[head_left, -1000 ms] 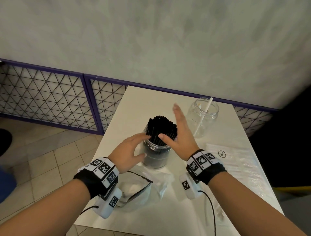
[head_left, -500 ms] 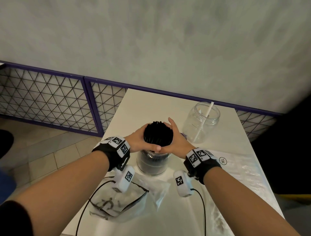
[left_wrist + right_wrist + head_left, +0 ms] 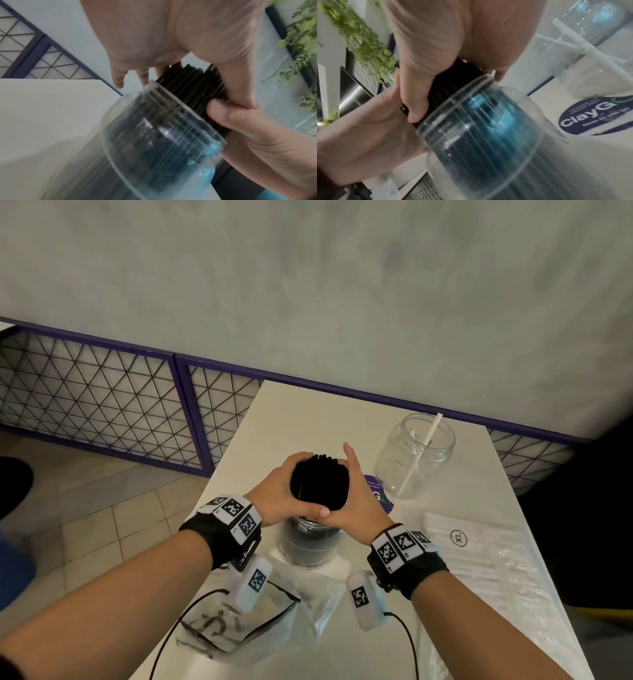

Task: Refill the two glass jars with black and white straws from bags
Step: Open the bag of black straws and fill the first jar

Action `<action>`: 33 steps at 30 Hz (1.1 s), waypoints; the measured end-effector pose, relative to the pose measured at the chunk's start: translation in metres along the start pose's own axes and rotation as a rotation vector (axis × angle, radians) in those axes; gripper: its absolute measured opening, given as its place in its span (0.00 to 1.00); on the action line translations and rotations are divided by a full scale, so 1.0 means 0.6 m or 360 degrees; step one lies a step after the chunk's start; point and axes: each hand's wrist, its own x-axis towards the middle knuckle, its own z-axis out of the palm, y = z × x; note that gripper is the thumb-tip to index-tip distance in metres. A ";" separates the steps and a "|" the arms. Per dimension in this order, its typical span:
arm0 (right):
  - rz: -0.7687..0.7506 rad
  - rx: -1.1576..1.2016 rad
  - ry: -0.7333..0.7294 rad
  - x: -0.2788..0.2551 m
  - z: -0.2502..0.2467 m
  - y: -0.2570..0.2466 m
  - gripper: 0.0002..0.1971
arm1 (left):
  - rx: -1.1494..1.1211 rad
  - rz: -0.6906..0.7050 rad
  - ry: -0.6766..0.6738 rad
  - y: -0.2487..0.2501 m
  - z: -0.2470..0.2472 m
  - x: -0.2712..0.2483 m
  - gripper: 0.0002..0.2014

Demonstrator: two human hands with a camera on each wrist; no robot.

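Observation:
A glass jar (image 3: 310,546) stands in the middle of the white table (image 3: 294,412), packed with black straws (image 3: 319,481) that stick up above its rim. My left hand (image 3: 277,494) and right hand (image 3: 359,501) wrap round the bundle from either side, thumbs meeting at the front. The wrist views show the same grip on the black straws (image 3: 197,81) (image 3: 447,83) just above the jar mouth (image 3: 163,142) (image 3: 488,135). A second glass jar (image 3: 414,457) stands at the back right, holding one white straw (image 3: 426,445).
A clear bag of white straws (image 3: 479,553) lies at the right. A crumpled empty bag (image 3: 239,621) lies near the front edge. A round purple sticker (image 3: 383,494) is on the table between the jars. A purple mesh fence (image 3: 102,398) runs behind.
A second ago both hands were spread open beside the straws. They closed in around the bundle and now hold it gathered together; the jar has not moved.

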 end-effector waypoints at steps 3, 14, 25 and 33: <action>0.0036 -0.0092 -0.0029 -0.003 0.003 0.003 0.60 | 0.0034 0.0010 -0.0021 -0.005 0.004 -0.006 0.53; -0.0015 -0.0251 0.0128 -0.012 0.011 -0.015 0.56 | -0.0131 -0.0161 -0.0055 0.001 -0.009 -0.017 0.40; -0.0285 -0.0888 0.0001 -0.006 0.011 -0.041 0.50 | -0.0026 -0.0230 0.0114 -0.002 -0.008 -0.038 0.34; -0.0328 -0.1011 0.0255 0.012 0.038 -0.045 0.30 | -0.0186 -0.0250 0.0467 -0.051 -0.068 -0.150 0.38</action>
